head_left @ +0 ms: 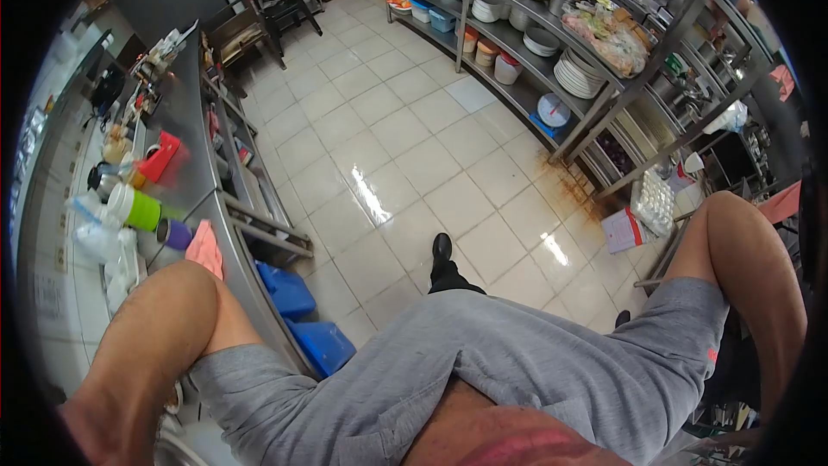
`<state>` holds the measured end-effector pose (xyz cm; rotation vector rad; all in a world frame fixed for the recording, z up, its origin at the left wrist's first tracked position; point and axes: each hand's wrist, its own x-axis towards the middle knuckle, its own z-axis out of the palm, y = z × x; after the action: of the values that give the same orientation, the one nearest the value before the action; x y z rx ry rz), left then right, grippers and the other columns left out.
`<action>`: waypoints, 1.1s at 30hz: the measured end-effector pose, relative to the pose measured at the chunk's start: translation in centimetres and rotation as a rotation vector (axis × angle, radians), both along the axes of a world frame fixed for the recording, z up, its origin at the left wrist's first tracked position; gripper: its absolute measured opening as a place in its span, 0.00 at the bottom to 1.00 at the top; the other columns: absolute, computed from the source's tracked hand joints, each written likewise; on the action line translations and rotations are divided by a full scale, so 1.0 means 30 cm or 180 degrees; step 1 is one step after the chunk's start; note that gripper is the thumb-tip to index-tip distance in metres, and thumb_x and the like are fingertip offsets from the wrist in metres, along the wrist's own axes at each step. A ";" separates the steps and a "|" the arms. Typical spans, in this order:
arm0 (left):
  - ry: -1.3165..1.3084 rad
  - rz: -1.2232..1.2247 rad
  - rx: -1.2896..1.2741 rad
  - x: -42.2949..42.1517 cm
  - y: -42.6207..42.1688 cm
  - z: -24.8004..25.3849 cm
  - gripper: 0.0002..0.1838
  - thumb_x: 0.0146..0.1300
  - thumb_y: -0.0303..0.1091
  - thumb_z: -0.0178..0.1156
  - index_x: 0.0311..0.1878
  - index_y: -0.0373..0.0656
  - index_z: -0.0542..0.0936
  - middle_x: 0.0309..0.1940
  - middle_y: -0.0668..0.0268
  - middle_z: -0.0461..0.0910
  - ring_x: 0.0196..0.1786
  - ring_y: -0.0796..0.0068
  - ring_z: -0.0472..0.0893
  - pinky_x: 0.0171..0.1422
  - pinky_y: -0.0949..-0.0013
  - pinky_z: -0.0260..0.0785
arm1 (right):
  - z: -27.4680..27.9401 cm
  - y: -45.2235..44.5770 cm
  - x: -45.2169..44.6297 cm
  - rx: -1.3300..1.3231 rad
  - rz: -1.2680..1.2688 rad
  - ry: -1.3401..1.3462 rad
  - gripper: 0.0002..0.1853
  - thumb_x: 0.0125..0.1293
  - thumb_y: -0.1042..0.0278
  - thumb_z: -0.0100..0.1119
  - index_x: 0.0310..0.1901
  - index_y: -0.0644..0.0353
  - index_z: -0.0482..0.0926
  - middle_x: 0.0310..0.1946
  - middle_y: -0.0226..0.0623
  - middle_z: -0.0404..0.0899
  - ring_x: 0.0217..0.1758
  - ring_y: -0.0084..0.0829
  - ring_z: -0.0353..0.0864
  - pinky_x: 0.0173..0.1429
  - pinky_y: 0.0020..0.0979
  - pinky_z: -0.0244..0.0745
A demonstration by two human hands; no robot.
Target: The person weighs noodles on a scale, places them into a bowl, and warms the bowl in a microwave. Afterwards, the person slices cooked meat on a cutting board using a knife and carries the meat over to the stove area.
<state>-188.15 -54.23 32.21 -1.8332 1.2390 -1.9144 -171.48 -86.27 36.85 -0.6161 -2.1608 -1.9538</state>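
Note:
Both my arms are bent with the elbows pushed outward. My left forearm [142, 354] runs down to the lower left edge, and the left hand lies outside the picture. On the other side, my right forearm [780, 319] drops along the right edge; that hand is out of view too. Nearest the left elbow, a pink cloth [204, 250] hangs over the counter edge beside a purple container [175, 234] and a green and white tub [134, 207]. Near the right elbow are egg trays [653, 201] and a white and red box [623, 231].
A steel counter [185, 103] runs along the left, bearing a red object [159, 157]. Blue bins [319, 345] stand below it. Steel shelving [595, 112] on the right holds stacked plates [578, 75], tubs and a scale [552, 110]. Pale floor tiles [388, 147] lie between, with a chair [280, 0] beyond.

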 end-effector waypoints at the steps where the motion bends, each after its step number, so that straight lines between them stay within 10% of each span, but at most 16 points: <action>1: 0.0004 -0.0014 0.0021 0.077 0.037 -0.007 0.16 0.64 0.39 0.54 0.50 0.40 0.70 0.41 0.61 0.72 0.39 0.67 0.70 0.43 0.58 0.61 | -0.009 0.036 0.069 -0.0028 -0.0024 0.0005 0.09 0.64 0.65 0.51 0.36 0.62 0.76 0.30 0.38 0.75 0.30 0.27 0.73 0.35 0.26 0.71; 24: 0.0080 -0.0101 0.0004 1.819 1.122 0.056 0.22 0.66 0.45 0.50 0.60 0.46 0.65 0.50 0.65 0.71 0.45 0.70 0.70 0.51 0.58 0.61 | 0.001 1.047 1.718 0.0388 0.0037 -0.0332 0.10 0.62 0.67 0.55 0.37 0.66 0.76 0.33 0.40 0.75 0.32 0.28 0.73 0.36 0.25 0.70; 33: 0.0332 -0.0675 -0.0183 2.444 1.613 0.132 0.25 0.67 0.48 0.49 0.63 0.48 0.63 0.53 0.67 0.71 0.48 0.71 0.70 0.54 0.58 0.60 | -0.036 1.421 2.418 0.1120 -0.0134 0.0751 0.10 0.61 0.68 0.56 0.38 0.68 0.76 0.34 0.41 0.75 0.33 0.28 0.73 0.37 0.25 0.70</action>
<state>-114.82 -5.83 36.17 -1.9205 1.4804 -2.0027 -98.93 -43.63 35.78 -0.7851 -1.6294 -2.0918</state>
